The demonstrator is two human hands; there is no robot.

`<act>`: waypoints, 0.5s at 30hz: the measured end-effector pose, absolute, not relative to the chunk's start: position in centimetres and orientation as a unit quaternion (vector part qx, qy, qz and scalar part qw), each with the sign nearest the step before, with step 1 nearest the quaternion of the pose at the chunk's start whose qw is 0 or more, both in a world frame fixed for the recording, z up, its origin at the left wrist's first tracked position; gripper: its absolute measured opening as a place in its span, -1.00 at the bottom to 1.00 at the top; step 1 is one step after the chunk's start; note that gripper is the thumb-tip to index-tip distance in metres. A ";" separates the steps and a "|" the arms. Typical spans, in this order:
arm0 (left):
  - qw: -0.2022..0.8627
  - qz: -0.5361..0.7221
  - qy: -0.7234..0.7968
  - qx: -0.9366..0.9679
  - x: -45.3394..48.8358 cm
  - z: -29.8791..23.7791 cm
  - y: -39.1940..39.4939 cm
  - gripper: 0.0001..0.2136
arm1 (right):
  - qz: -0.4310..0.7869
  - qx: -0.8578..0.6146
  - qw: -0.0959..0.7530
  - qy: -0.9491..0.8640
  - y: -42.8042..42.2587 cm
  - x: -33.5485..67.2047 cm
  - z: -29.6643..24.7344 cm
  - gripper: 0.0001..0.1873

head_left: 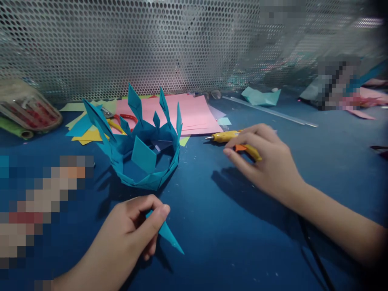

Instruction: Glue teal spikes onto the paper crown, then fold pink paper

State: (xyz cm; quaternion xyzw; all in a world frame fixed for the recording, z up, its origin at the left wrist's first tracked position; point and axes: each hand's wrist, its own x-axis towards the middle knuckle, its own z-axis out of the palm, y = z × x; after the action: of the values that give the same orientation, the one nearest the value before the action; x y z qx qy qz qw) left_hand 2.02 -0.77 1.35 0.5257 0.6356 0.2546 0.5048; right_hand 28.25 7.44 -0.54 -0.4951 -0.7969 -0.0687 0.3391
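My left hand [130, 234] pinches a folded blue paper piece [170, 237] between thumb and fingers, its pointed tip slanting down to the right. Just beyond that hand stands a blue paper crown [145, 182], a ring of folded pieces with tall diamond-shaped points. My right hand [263, 161] is over a yellow glue gun [224, 137] with an orange trigger [240, 148]. Its fingers are apart and curved, and they hide part of the gun's body. The metal nozzle points left, and the gun appears to lie on the table.
Pink paper sheets [194, 109] and red-handled scissors [130, 118] lie behind the crown. A clear stick [269, 110] and a pale green paper scrap [262, 97] are farther back. A jar [30, 105] stands left, before a perforated metal panel [169, 44]. A black cord [313, 250] runs below my right forearm.
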 end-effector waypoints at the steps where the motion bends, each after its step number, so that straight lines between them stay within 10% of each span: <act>1: 0.505 0.257 0.636 0.524 2.0 1.4 -0.7 -0.66 | -0.048 -0.459 0.348 -0.816 6.8 27.4 -0.4 -0.86; 7: 0.553 0.262 0.586 0.531 1.3 0.4 -0.2 -0.69 | 0.233 -0.224 0.320 -0.891 4.6 22.8 -0.7 -0.79; 15: 0.561 0.271 0.577 0.528 1.1 -0.1 0.0 -0.73 | 0.486 -0.280 0.166 -0.811 5.8 19.5 -0.5 -0.60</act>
State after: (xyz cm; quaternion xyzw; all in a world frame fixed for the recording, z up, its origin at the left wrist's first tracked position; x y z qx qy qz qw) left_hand 1.07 0.02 -0.06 0.5278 0.5773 0.2706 0.5611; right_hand 19.51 5.79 -0.48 -0.2795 -0.8110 0.4863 0.1662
